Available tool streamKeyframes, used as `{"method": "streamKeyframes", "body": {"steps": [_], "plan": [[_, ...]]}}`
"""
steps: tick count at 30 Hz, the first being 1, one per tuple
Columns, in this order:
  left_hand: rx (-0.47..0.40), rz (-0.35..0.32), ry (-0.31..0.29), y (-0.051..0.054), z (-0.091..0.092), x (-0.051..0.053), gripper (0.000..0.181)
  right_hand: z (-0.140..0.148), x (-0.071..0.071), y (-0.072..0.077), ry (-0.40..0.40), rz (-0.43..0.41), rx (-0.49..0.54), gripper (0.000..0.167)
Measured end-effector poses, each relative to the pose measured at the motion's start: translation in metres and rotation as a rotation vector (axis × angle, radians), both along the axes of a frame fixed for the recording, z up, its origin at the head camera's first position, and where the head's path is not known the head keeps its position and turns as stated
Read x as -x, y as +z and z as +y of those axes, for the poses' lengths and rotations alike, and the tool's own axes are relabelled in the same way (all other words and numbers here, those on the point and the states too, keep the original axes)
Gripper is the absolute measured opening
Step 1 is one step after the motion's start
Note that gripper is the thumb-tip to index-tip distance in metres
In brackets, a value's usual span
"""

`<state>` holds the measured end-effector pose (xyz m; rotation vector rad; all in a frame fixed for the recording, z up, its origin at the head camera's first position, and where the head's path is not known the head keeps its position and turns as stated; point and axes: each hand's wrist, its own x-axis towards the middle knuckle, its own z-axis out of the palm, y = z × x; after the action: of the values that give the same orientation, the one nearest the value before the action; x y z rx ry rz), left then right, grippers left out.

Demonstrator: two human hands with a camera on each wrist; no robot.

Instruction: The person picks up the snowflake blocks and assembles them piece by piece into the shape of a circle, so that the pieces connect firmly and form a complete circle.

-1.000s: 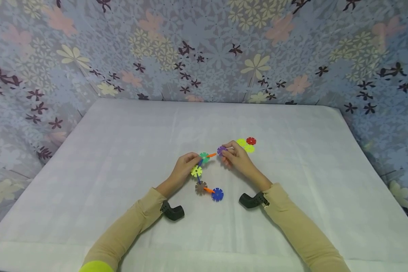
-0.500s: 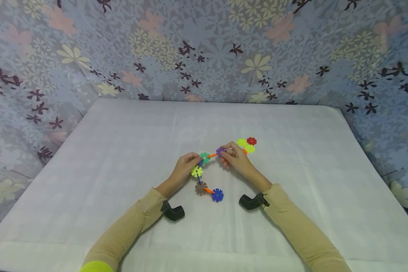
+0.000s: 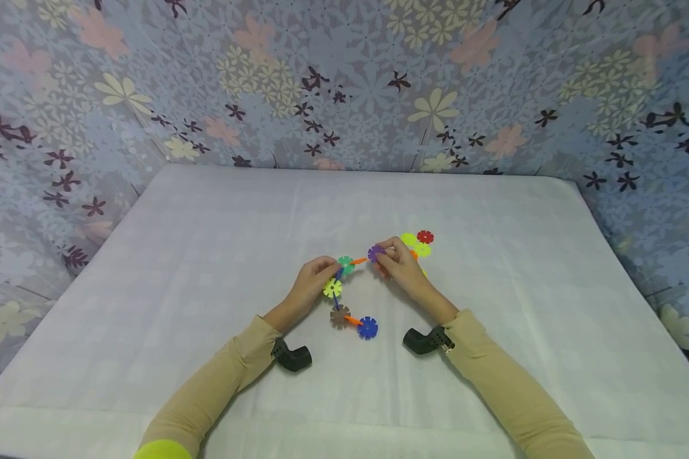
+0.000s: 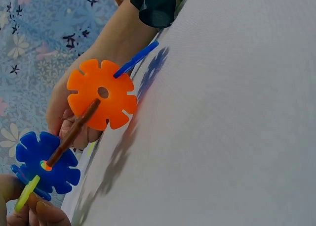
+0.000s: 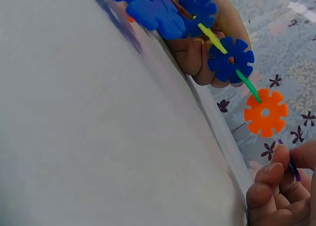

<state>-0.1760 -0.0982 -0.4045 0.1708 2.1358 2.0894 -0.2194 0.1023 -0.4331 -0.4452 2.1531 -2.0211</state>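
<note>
In the head view, a chain of slotted discs hangs from my left hand [image 3: 312,280]: green [image 3: 346,265], yellow [image 3: 332,288], brown [image 3: 339,317] and blue [image 3: 368,327], with edge-on discs between them. The left fingers pinch the chain near its green end. An edge-on orange disc [image 3: 358,261] juts right from the green one. My right hand [image 3: 404,271] pinches a purple disc [image 3: 375,254], a small gap from the orange one. The right wrist view shows the purple disc [image 5: 295,169] edge-on in my right fingers, below the orange disc [image 5: 265,112].
Loose discs lie on the white-covered table [image 3: 207,223] just beyond my right hand: a red one [image 3: 425,236], yellow ones [image 3: 422,249] and a partly hidden orange one [image 3: 414,255]. Flower-patterned cloth [image 3: 344,83] stands behind the table.
The purple disc first came left against the orange one, then drew slightly back right with my right hand. My left hand and the chain have barely moved.
</note>
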Motion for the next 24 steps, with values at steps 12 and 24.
{"method": "streamKeyframes", "body": {"steps": [12, 24], "plan": [[-0.004, -0.005, 0.002, 0.0002, 0.0002, 0.0000, 0.017, 0.0013, -0.0007, 0.0008, 0.021, -0.022, 0.010, 0.022], [0.016, -0.008, -0.008, 0.0010, -0.0003, -0.0005, 0.018, 0.0023, 0.0005, -0.0037, 0.157, -0.043, 0.159, 0.016]]}}
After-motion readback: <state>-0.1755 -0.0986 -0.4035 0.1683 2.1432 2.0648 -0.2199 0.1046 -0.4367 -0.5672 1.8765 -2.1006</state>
